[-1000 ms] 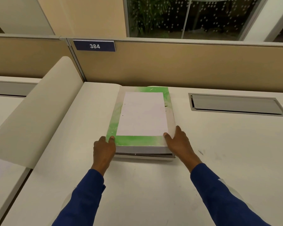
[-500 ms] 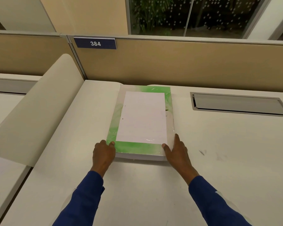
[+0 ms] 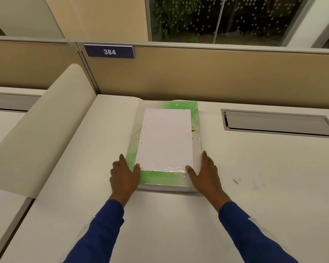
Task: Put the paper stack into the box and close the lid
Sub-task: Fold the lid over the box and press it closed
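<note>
Desk at lower centre of the frame carries a flat box with its green-and-white lid down. Left hand, fingers spread, presses the lid's near left corner; right hand, also flat, presses the near right corner, seemingly seating it. Paper stack is presumably inside, unseen.

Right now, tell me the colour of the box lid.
In the head view, the box lid is green and off-white, with a plain white sheet centred on it.

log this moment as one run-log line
stage: lid closed | left hand: flat on box near-left corner | right hand: flat on near-right corner | box: on desk, lid down
</note>
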### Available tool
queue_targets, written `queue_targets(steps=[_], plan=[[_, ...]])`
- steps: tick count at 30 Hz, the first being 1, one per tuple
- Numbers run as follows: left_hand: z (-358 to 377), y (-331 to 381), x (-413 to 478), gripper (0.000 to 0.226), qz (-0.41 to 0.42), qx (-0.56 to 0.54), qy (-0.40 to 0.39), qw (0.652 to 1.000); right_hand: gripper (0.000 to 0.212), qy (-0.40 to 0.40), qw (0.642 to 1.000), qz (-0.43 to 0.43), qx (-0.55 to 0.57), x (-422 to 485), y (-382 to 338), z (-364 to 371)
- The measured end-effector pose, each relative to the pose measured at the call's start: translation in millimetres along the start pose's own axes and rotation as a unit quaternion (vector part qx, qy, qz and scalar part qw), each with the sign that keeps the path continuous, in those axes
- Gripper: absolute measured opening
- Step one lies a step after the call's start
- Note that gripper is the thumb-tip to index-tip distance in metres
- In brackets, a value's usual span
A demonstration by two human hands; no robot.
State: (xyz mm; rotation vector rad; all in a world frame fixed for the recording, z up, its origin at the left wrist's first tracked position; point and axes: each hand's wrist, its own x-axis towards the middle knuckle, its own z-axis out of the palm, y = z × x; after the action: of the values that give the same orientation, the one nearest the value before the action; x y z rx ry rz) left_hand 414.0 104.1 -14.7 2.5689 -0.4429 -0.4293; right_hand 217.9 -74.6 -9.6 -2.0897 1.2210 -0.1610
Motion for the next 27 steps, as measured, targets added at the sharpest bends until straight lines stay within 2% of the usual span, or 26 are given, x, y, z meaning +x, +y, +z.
queue_targets(steps=[5,8,14,18,23,27], plan=[[9.9,24.8,42.2,0.092,0.15,0.075,-0.007,0.986,0.093,0.017,0.99,-0.096,-0.105,52.7,-19.1,-1.1],[14.0,40.6,78.1,0.095,0.197,0.154,-0.033,0.968,0.091,-0.002,0.98,-0.113,-0.161,87.0,-26.3,-1.4],[22.8,47.9,107.0,0.103,0.205,0.191,-0.031,0.959,0.09,-0.002,0.979,-0.101,-0.175,112.6,-21.6,8.5],[26.0,46.7,108.4,0.102,0.213,0.202,-0.018,0.956,0.09,0.0,0.982,-0.097,-0.16,114.1,-17.1,13.6],[27.5,45.6,107.2,0.101,0.219,0.205,-0.011,0.954,0.091,0.028,0.971,-0.082,-0.223,136.9,-38.0,10.9],[30.2,43.4,107.7,0.101,0.224,0.202,-0.005,0.953,0.092,0.031,0.975,-0.083,-0.206,162.4,-42.7,9.0]])
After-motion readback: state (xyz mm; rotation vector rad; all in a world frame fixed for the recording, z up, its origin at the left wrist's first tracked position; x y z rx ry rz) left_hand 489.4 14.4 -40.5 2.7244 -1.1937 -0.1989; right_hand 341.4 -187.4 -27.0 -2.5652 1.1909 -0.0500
